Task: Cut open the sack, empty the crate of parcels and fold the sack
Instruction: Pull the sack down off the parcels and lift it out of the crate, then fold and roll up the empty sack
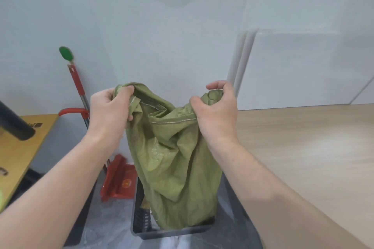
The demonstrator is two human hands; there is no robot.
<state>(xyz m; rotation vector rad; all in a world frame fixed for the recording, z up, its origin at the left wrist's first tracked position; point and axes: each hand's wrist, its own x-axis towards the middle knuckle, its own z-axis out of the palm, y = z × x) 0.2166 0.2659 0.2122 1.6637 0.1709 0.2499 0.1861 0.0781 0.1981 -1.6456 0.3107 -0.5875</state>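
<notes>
A green woven sack (pixel 174 163) hangs upright in the middle of the head view, its lower end reaching down into a dark plastic crate (pixel 139 216) on the floor. My left hand (pixel 109 111) is shut on the sack's upper left corner. My right hand (pixel 216 111) is shut on its upper right corner. The stitched top hem sags between the two hands. The sack looks limp and creased. A bit of brown shows inside the crate at its left wall; the rest of the crate's inside is hidden by the sack.
A light wooden table (pixel 303 147) runs along the right. A red dustpan (pixel 119 178) and a red-handled broom (pixel 78 85) lean against the white wall at the left. A yellow table (pixel 18 153) with a black cylinder (pixel 14 123) stands far left.
</notes>
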